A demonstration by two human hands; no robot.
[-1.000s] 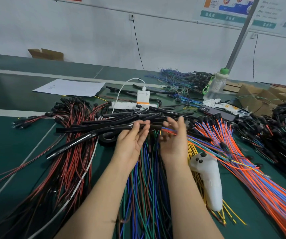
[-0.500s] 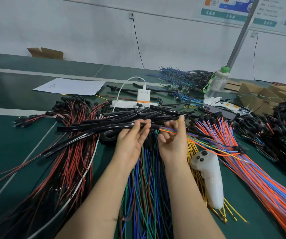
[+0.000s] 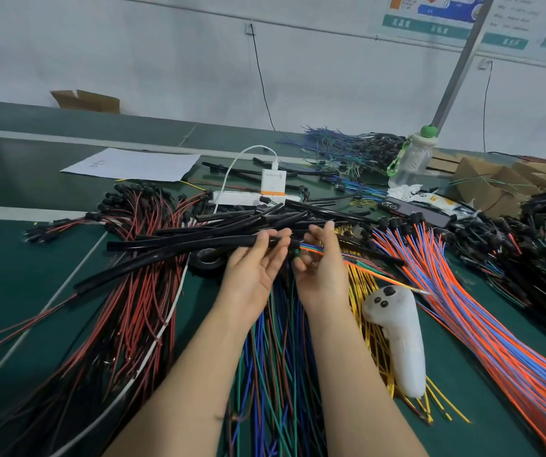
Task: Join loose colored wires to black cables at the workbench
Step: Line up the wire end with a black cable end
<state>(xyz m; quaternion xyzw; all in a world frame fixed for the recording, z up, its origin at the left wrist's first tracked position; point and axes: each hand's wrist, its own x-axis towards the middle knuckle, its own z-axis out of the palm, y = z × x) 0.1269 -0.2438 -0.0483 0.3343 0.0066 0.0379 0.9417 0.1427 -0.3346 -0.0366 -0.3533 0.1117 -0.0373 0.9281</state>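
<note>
**A:** A green table [image 3: 18, 275] is stretching out before a white wall, and heaps of wire are covering most of it.

**B:** What is happening at centre?

**A:** Both forearms are reaching forward, palms turned up. The left hand [image 3: 255, 268] is gripping the near end of a black cable [image 3: 182, 244] in its curled fingertips. The cable is running off to the left, in front of a pile of similar black tubes [image 3: 265, 219].

**B:** And the other hand?

**A:** The right hand [image 3: 322, 268] is pinching a small bundle of colored wires [image 3: 309, 249], its forefinger standing straighter than the rest. The bundle's tip is sitting just beside the cable's end, in the gap between the two hands. Whether they are touching cannot be told.

**B:** What is lying around them?

**A:** Red-and-black leads [image 3: 133, 291] are fanning out on the left. Blue and green wires [image 3: 271, 357] are passing beneath the forearms, and orange and blue wires [image 3: 495, 341] are sweeping towards the right edge. A white controller [image 3: 397, 338] is resting on yellow wires [image 3: 364, 282] beside the right forearm. A roll of black tape [image 3: 205, 258] is lying near the left hand. Farther back, a white charger [image 3: 273, 181] is standing in a power strip [image 3: 242, 197], with a paper sheet [image 3: 133, 164] to its left and a clear bottle [image 3: 411, 156] to its right.
</note>
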